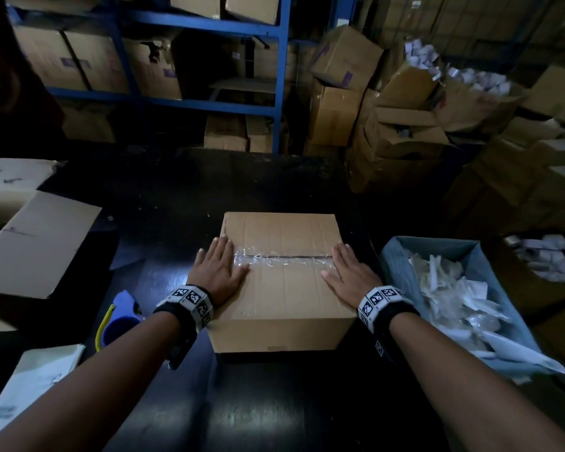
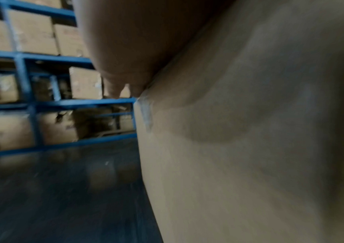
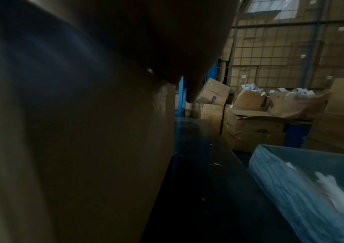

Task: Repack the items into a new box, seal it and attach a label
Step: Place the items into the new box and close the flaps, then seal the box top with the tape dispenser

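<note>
Pressing both hands, left hand and right hand, flat and spread on the taped box, I'd rub the tape ends down firmly over the edges.

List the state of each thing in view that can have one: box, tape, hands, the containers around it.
Box: closed, flaps down.
Clear tape: stuck along the top seam, wrinkled.
Left hand: flat, pressing the tape's left end.
Right hand: flat, pressing the tape's right end.
Tape dispenser: lying on the table, untouched.
Blue-lined bin: open, holding white packets.
Large carton: open, flaps spread.
</note>
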`<control>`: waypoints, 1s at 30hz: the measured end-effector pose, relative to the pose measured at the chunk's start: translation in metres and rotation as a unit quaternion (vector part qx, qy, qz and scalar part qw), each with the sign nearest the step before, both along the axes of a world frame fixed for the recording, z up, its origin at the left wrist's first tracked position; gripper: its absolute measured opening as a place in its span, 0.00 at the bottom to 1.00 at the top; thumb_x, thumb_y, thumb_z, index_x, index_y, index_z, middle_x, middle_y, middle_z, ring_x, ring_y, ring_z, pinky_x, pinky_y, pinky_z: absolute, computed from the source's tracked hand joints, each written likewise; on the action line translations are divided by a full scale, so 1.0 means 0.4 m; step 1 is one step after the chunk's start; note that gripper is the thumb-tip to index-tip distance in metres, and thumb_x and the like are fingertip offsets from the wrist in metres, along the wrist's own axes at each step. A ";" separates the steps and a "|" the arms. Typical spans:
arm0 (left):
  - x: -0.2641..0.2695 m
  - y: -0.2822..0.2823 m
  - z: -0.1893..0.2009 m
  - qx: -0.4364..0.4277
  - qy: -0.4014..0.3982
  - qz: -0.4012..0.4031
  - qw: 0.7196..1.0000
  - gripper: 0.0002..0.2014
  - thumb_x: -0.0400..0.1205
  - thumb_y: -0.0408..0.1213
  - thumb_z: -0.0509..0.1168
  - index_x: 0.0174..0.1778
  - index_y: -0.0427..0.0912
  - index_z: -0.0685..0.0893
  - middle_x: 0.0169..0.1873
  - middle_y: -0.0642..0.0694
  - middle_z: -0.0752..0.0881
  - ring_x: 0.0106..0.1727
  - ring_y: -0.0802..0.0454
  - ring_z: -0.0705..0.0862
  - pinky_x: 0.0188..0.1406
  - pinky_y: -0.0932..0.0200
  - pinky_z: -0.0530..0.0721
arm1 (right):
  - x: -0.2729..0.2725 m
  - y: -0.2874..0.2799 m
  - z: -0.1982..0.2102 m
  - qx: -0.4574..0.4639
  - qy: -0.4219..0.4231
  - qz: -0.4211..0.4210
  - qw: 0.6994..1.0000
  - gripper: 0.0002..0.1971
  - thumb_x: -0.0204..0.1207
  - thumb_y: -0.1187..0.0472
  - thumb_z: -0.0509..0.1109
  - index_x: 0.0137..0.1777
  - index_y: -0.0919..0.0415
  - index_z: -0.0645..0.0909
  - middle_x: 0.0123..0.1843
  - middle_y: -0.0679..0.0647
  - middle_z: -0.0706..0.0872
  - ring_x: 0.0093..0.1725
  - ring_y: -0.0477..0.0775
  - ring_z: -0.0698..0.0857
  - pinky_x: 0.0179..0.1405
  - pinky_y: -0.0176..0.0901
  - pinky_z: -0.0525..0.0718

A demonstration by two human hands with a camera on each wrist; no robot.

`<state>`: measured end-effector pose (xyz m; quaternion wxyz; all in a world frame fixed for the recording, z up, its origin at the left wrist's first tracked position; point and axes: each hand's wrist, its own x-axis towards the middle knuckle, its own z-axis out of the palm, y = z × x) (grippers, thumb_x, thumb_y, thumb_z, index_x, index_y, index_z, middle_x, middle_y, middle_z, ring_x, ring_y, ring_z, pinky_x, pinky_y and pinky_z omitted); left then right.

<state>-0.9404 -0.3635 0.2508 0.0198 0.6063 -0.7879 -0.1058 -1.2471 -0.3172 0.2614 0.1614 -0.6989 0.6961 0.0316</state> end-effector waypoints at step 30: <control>0.320 0.941 -0.377 0.179 0.349 0.439 0.808 0.19 0.76 0.34 0.72 0.25 0.65 0.84 0.37 0.48 0.90 0.42 0.51 0.87 0.41 0.68 0.78 | 0.576 0.154 0.017 -0.087 -0.301 0.077 0.946 0.12 0.77 0.59 0.67 0.57 0.56 0.87 0.52 0.59 0.91 0.55 0.62 0.86 0.57 0.43 0.79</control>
